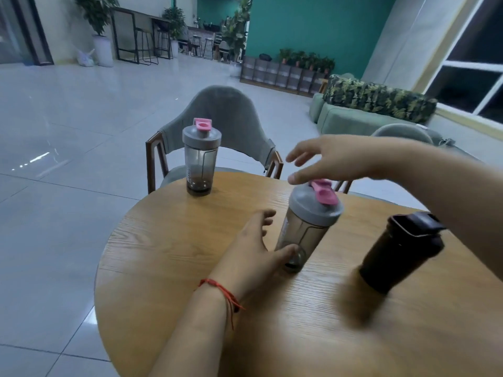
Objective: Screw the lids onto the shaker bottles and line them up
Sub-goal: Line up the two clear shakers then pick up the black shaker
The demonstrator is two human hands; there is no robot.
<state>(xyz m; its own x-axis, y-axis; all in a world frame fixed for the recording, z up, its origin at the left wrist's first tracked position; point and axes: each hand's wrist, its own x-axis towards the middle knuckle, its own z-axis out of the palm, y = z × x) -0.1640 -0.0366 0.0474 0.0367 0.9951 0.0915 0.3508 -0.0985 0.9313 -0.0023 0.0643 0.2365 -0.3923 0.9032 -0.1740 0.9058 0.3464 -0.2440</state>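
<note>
Three shaker bottles stand on the round wooden table [168, 254]. A smoky clear bottle [200, 159] with a grey lid and pink flip cap stands at the far left edge. A second one [307, 227], same grey lid and pink cap, is in the middle. My left hand [255, 246] is spread beside its base, the thumb touching the bottom. My right hand [334, 159] hovers just above its lid, fingers apart, holding nothing. A black bottle [400, 251] with a black lid stands to the right, under my right forearm.
A grey upholstered chair [220, 115] with wooden arms is tucked at the table's far side, behind the far bottle. A second chair back [402, 131] shows at the right. Tiled floor lies to the left; a green sofa [362, 115] is beyond.
</note>
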